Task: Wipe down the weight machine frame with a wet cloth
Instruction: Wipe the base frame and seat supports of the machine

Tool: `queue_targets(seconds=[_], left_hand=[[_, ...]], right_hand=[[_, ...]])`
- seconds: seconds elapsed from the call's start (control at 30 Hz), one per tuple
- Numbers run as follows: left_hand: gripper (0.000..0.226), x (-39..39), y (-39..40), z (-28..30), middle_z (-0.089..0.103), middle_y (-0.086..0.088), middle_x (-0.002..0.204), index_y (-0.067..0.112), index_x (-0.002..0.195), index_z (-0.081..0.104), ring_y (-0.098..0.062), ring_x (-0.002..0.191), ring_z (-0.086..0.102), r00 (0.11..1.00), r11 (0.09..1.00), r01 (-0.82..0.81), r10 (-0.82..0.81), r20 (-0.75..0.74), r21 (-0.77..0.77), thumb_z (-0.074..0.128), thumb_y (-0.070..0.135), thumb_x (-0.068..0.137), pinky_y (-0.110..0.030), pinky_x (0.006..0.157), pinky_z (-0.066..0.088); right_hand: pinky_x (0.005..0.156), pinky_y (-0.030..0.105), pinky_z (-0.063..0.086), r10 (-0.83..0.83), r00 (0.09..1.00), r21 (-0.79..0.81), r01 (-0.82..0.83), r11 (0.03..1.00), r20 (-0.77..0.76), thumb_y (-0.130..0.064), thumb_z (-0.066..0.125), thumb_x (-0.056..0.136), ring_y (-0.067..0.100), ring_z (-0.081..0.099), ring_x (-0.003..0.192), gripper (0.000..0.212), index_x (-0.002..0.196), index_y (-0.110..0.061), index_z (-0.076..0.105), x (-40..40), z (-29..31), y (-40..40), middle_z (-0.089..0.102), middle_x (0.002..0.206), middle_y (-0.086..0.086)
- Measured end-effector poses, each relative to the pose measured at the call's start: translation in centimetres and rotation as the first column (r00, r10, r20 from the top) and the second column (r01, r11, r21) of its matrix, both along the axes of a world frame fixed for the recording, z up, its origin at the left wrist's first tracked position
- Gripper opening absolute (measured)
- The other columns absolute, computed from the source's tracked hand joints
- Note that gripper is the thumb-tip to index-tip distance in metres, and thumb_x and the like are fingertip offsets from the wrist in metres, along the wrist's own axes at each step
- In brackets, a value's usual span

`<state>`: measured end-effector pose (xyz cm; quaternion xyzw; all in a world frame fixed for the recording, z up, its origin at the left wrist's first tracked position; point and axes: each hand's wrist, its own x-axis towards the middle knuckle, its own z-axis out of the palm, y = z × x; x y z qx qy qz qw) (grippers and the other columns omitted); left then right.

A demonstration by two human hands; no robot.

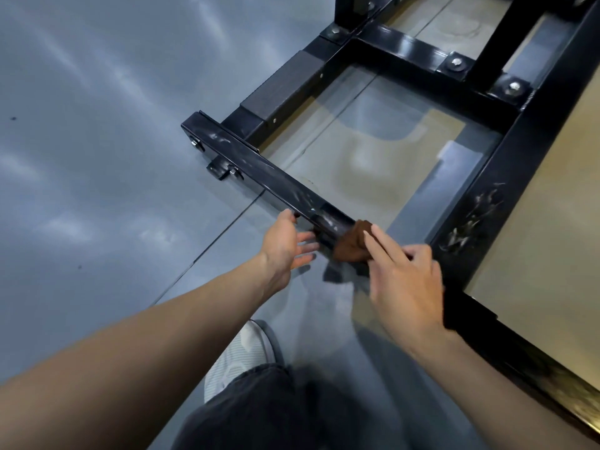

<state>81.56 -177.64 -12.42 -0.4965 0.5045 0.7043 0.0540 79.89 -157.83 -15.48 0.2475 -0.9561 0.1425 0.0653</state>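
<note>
The black steel weight machine frame [259, 164] lies low on the floor, its near crossbar streaked with pale smears. A brown cloth [352, 243] is bunched against the near end of that crossbar. My right hand [406, 284] holds the cloth, with the index finger stretched over it and the other fingers curled behind. My left hand [287, 245] hovers just left of the cloth with fingers spread and straight, the thumb touching the bar's front face. It holds nothing.
Grey glossy floor [97, 157] spreads to the left. A long side rail [480, 219] with scuff marks runs along the right, beside a tan mat [552, 222]. My white shoe [240, 355] and dark trouser leg [276, 414] are at the bottom centre.
</note>
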Motion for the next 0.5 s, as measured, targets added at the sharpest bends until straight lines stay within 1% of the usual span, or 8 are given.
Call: queue_targets(seconds=[0.07, 0.13, 0.2, 0.27, 0.33, 0.4, 0.47, 0.5], left_hand=[[0.029, -0.1, -0.3, 0.0, 0.071, -0.016, 0.113, 0.022, 0.124, 0.049, -0.031, 0.102, 0.072, 1.0, 1.0, -0.006, 0.006, 0.005, 0.002, 0.036, 0.041, 0.107, -0.045, 0.094, 0.059], [0.032, -0.2, -0.6, -0.3, 0.072, -0.015, 0.111, 0.022, 0.127, 0.049, -0.03, 0.1, 0.072, 1.0, 1.0, -0.014, 0.014, 0.009, 0.009, 0.036, 0.043, 0.107, -0.047, 0.097, 0.058], [0.033, -0.1, -0.6, -0.2, 0.072, -0.013, 0.108, 0.022, 0.128, 0.051, -0.027, 0.094, 0.072, 1.0, 1.0, -0.023, 0.023, 0.01, 0.008, 0.033, 0.042, 0.108, -0.044, 0.097, 0.058], [0.036, 0.1, -0.6, -0.2, 0.073, -0.011, 0.104, 0.021, 0.124, 0.056, -0.026, 0.087, 0.071, 1.0, 1.0, -0.021, 0.021, 0.01, -0.005, 0.03, 0.041, 0.109, -0.042, 0.092, 0.056], [0.041, 0.3, -0.6, -0.2, 0.076, -0.014, 0.105, 0.018, 0.115, 0.066, -0.029, 0.091, 0.074, 0.999, 0.999, -0.028, 0.029, 0.018, -0.02, 0.031, 0.04, 0.107, -0.042, 0.093, 0.059], [0.043, 0.4, -0.6, 0.0, 0.077, -0.016, 0.104, 0.016, 0.11, 0.069, -0.032, 0.096, 0.074, 0.999, 0.998, -0.047, 0.048, 0.024, -0.03, 0.033, 0.04, 0.106, -0.045, 0.094, 0.059], [0.047, 0.3, -0.7, 0.1, 0.075, -0.015, 0.108, 0.016, 0.12, 0.065, -0.033, 0.099, 0.073, 0.997, 0.997, -0.07, 0.07, 0.014, -0.016, 0.029, 0.044, 0.108, -0.045, 0.091, 0.06], [0.049, 0.3, -0.7, 0.2, 0.074, -0.013, 0.11, 0.016, 0.126, 0.061, -0.032, 0.097, 0.073, 0.997, 0.997, -0.08, 0.081, 0.011, -0.011, 0.026, 0.046, 0.109, -0.044, 0.089, 0.059]], right_hand=[[0.078, 0.047, 0.05, -0.08, 0.997, -0.026, 0.08, 0.996, -0.007, -0.015, 0.08, 0.081, 0.03, 0.051, 0.095, 0.057, 0.134, -0.028, 0.067, 1.1, -0.2, 0.8, 0.06, 0.144, -0.012], [0.078, 0.047, 0.047, -0.11, 0.994, -0.04, 0.11, 0.993, -0.002, -0.015, 0.079, 0.081, 0.03, 0.051, 0.096, 0.055, 0.133, -0.029, 0.068, 1.2, -0.4, -0.2, 0.059, 0.144, -0.013], [0.08, 0.045, 0.043, -0.064, 0.998, -0.027, 0.064, 0.998, 0.015, -0.02, 0.075, 0.085, 0.029, 0.048, 0.099, 0.053, 0.135, -0.032, 0.065, 0.3, -0.5, -2.6, 0.055, 0.148, -0.016], [0.081, 0.042, 0.04, 0.012, 0.999, -0.01, -0.012, 1.0, 0.039, -0.021, 0.071, 0.088, 0.027, 0.044, 0.102, 0.053, 0.138, -0.035, 0.059, -0.9, -0.3, -6.0, 0.049, 0.153, -0.018], [0.082, 0.04, 0.035, 0.069, 0.994, 0.005, -0.07, 0.998, 0.087, -0.019, 0.064, 0.092, 0.026, 0.039, 0.106, 0.054, 0.141, -0.038, 0.052, -2.2, -0.1, -9.1, 0.04, 0.157, -0.021], [0.081, 0.038, 0.031, 0.097, 0.987, 0.011, -0.099, 0.995, 0.128, -0.018, 0.058, 0.095, 0.025, 0.035, 0.107, 0.053, 0.143, -0.039, 0.048, -2.9, -0.4, -10.4, 0.035, 0.159, -0.022], [0.08, 0.039, 0.035, 0.112, 0.99, 0.003, -0.113, 0.994, 0.089, -0.018, 0.063, 0.093, 0.025, 0.037, 0.104, 0.053, 0.141, -0.039, 0.052, -2.7, -0.4, -9.4, 0.041, 0.157, -0.02], [0.079, 0.04, 0.039, 0.107, 0.993, -0.002, -0.107, 0.994, 0.056, -0.018, 0.067, 0.091, 0.026, 0.039, 0.102, 0.053, 0.139, -0.037, 0.056, -2.4, -0.4, -8.2, 0.046, 0.154, -0.019]])
